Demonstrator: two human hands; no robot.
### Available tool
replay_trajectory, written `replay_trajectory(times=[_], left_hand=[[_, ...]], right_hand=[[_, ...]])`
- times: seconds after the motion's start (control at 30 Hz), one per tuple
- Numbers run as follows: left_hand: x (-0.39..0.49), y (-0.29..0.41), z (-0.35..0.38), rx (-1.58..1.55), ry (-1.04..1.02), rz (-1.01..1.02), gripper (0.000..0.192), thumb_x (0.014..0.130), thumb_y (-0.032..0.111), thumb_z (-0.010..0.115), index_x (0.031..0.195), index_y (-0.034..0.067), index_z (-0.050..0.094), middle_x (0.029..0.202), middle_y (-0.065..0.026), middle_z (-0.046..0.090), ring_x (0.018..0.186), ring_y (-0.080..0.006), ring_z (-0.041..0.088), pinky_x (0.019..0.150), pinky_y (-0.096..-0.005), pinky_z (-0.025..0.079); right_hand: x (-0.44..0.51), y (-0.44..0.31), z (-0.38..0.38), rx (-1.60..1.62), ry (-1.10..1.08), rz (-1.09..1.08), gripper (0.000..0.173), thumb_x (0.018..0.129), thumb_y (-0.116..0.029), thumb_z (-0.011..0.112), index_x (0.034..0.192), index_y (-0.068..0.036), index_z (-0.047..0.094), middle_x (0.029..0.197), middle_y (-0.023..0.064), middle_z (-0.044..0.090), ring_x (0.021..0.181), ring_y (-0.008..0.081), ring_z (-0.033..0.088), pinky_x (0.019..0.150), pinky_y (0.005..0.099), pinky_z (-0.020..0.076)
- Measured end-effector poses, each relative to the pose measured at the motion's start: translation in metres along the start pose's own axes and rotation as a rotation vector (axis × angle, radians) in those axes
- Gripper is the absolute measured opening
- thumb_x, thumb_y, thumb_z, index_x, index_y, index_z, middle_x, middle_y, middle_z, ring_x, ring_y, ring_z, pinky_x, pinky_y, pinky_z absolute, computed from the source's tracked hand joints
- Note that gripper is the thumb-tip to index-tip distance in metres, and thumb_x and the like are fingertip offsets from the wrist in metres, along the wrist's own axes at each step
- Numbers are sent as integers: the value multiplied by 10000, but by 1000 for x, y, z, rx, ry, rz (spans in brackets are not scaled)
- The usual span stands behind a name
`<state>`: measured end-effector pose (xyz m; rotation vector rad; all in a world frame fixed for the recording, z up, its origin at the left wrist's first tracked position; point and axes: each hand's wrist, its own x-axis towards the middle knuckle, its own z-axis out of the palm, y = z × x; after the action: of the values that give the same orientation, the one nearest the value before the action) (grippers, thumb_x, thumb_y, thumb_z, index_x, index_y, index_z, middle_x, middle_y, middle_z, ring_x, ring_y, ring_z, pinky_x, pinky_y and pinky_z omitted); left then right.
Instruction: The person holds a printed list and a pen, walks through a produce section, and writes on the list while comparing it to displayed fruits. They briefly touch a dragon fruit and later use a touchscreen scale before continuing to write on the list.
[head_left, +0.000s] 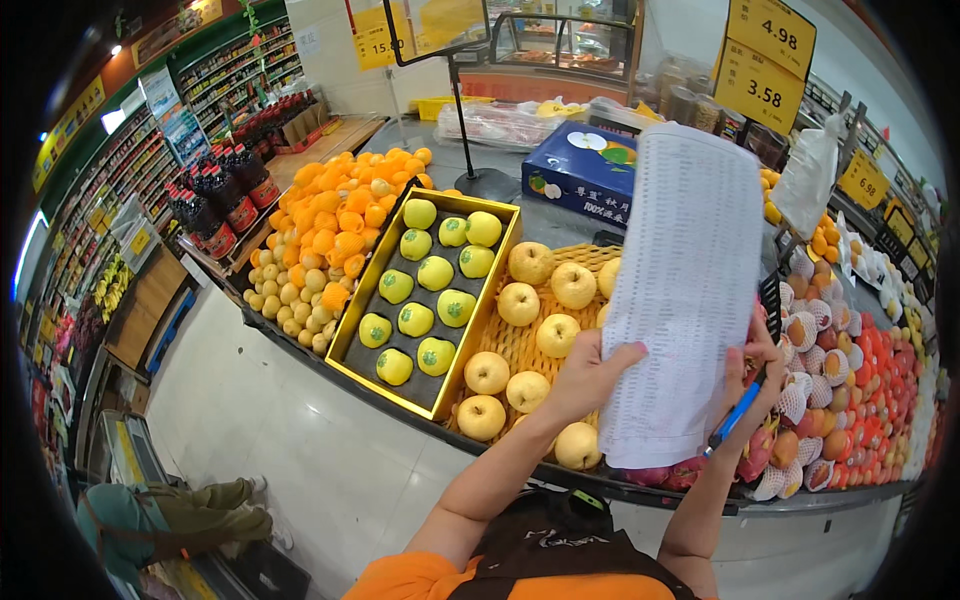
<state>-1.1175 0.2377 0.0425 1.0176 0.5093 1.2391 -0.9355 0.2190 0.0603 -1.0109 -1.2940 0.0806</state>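
A long stack of printed paper sheets (679, 300) is held up in front of me over the fruit display. My left hand (600, 375) grips its left edge, thumb on top. My right hand (750, 379) pinches the lower right edge and also carries a blue pen (731, 421), which points down along the wrist. Below and left of the sheets lie pale yellow pears (527, 390) on a woven yellow mat (510, 337). Dragon fruit (759, 454) show beneath my right hand. The sheets hide part of the pears and of a blue fruit carton (577, 169).
A gold-edged box (431, 411) of green apples (415, 319) stands left of the pears. Beyond it are piled orange fruits in foam nets (337, 217). Net-wrapped fruits (814, 375) fill the right side. A sign stand (461, 120) rises behind. Another person (165, 517) stands at lower left.
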Motion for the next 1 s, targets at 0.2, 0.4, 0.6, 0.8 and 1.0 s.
replay_trajectory(times=[0.2,0.4,0.6,0.8,1.0], left_hand=[[-45,7,-60,25,431,18,268,841,80,582,1063,-66,549,976,-99,627,836,-145,602,740,-265,490],[-161,40,-145,65,1113,200,384,770,96,606,1100,-41,467,1026,-158,565,891,-229,580,750,-346,503],[-277,102,-246,85,1454,380,406,778,102,589,1098,-88,428,1096,-206,504,971,-295,541,798,-385,493],[-349,162,-324,113,1580,421,455,810,127,564,1130,-134,372,1146,-226,465,998,-308,530,808,-407,499],[-361,196,-363,135,1640,418,491,830,165,523,1185,-129,355,1188,-225,449,1026,-306,516,822,-399,483]], right_hand=[[-8,11,44,92,-299,185,118,806,6,589,806,-5,472,1071,206,585,1034,238,547,906,341,397],[-40,17,130,151,-490,125,136,824,-52,613,880,-3,500,1044,146,612,921,179,566,834,290,415],[-67,1,190,108,-425,172,143,855,-142,601,916,-32,535,1031,127,625,854,168,588,749,267,445],[-89,-21,263,63,-329,177,150,866,-156,586,925,-23,549,988,112,629,847,146,589,756,270,445],[-122,-55,342,41,-414,191,166,833,-114,621,934,-12,539,936,119,635,848,166,594,751,273,451]])
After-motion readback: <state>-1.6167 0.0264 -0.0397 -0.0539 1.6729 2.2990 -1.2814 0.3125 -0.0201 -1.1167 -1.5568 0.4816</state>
